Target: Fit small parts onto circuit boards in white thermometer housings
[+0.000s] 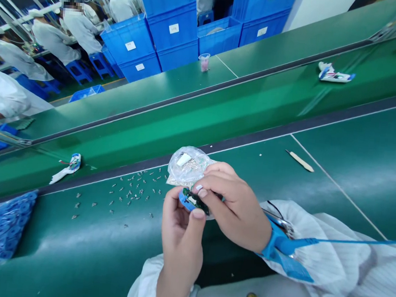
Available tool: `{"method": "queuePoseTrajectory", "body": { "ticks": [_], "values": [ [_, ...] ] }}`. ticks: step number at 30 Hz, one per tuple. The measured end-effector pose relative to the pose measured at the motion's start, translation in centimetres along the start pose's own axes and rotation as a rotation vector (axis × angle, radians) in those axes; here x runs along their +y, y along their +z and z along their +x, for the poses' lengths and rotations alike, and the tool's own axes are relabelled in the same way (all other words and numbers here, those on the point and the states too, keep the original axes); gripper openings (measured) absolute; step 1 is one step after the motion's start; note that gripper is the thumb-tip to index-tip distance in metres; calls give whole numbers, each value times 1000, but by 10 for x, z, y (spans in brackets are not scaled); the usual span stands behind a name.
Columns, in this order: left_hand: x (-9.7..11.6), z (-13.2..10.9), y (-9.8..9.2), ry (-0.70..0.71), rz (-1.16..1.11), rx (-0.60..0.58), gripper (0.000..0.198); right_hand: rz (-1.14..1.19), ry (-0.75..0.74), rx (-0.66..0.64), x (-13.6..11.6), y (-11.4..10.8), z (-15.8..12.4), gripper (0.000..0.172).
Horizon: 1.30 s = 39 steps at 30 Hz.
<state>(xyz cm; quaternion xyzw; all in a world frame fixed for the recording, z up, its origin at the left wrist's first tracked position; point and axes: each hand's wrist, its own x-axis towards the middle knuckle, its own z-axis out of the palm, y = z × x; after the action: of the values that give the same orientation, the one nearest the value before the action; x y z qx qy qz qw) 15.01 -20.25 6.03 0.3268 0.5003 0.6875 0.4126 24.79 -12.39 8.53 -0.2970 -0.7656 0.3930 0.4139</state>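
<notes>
My left hand [182,243] grips a blue plastic housing [187,201] with a dark green circuit board [198,202] in it, thumb along its near side. Thumb and forefinger of my right hand [236,206] pinch a small white piece [199,187] just above the board; whether the two touch I cannot tell. A blue strap [279,246] circles my right wrist. Right behind my hands lies a clear plastic bag [186,166] of small metal parts. Several similar small metal parts [139,192] are scattered to its left.
A green conveyor belt [172,123] crosses beyond the worktop, carrying one white-and-blue unit [336,76] at right and another [69,166] at left. A pale pointed stick [300,161] lies right. A bag of blue parts [1,229] rests left. Blue crates [173,27] and seated workers are behind.
</notes>
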Motion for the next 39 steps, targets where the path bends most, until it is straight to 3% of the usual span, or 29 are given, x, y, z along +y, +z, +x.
{"method": "queuePoseTrajectory", "body": {
  "ticks": [6, 14, 20, 24, 29, 39],
  "values": [
    [7, -2, -2, 84, 91, 37, 30, 75, -80, -228, -4, -19, 13, 27],
    [16, -10, -3, 144, 173, -123, 36, -63, -187, -460, -13, -41, 24, 26],
    [21, -12, -2, 105, 218, -139, 35, -85, -228, -579, -20, -45, 29, 31],
    [24, -13, -8, 135, 383, -123, 37, -63, -208, -655, -23, -47, 32, 35],
    [25, -12, -19, 218, 585, -244, 42, -22, -139, -737, -24, -49, 36, 38],
    [30, -10, -24, 374, 780, -342, 49, 86, 64, -884, -22, -49, 40, 35]
  ]
}}
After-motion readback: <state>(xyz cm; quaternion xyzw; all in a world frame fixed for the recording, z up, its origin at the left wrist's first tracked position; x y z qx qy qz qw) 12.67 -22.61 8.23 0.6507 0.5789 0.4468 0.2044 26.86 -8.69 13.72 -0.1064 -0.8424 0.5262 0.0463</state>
